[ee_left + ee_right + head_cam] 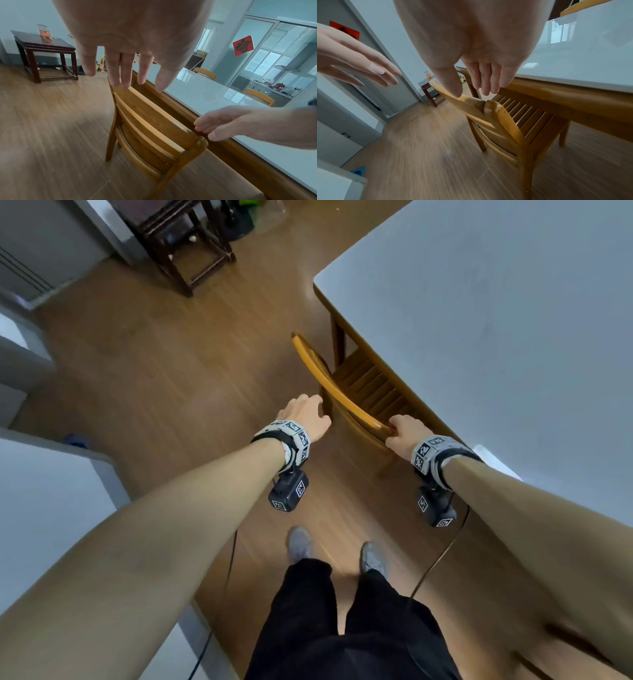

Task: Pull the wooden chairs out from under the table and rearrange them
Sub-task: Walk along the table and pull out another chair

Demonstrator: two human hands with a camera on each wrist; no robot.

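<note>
A light wooden chair [342,392] [154,121] [505,121] stands pushed in at the long side of a white-topped wooden table [479,337] [205,92] [573,60], its slatted seat mostly under the top. My right hand [404,433] [223,124] [479,67] holds the near end of the top rail, thumb on my side and fingers on the table side. My left hand [308,414] [123,67] [359,65] hovers open with straight fingers just short of the rail's middle, touching nothing.
A dark wooden side table [185,244] [44,46] stands by the far wall. Two more light chairs [205,73] [259,94] sit at the table's far side. A white cabinet [51,508] is at my left. Open wood floor lies left of the chair.
</note>
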